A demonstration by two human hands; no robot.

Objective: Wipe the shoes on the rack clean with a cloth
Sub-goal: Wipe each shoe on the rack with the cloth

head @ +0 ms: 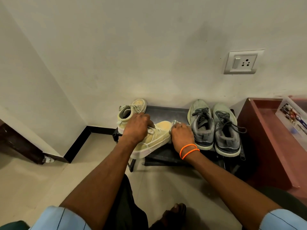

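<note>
Gripping the pale yellow canvas high-top sneaker (154,138) by its stiff collar on the black metal rack (166,112), the left hand (136,128) steadies this light shoe while the right hand (181,136) clutches a soft, limp grey cloth (175,122) against its toe.

A home, by the entrance corner; a low shoe rack (167,112) against a plain wall, wall socket (241,62), tiled floor (41,183), wooden cabinet (265,138) beside.

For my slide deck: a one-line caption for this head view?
Left hand steadies a yellow shoe on the rack while right hand wipes it with a cloth.
</note>
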